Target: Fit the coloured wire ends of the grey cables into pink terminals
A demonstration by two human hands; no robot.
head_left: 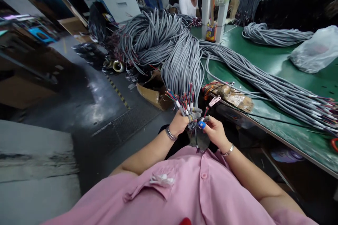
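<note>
My left hand (182, 121), with grey covers on some fingers, is wrapped round a bunch of grey cable ends (186, 109) with white sleeves and fanned coloured wires. Just to its right, my right hand (214, 129) pinches a single cable end (204, 115) whose thin red and dark wires point up. Something blue covers the right thumb tip. The bunched cables run up from my left hand into a large grey cable bundle (183, 63). A pink clip (214, 101) sits above my right hand at the table edge.
A green table (283, 58) spans the right, carrying a long row of grey cables (264, 81), a coiled bundle (274, 35) and a plastic bag (317, 49). A cardboard box (151, 93) stands beyond my left hand. A co-worker (188, 1) is behind the post.
</note>
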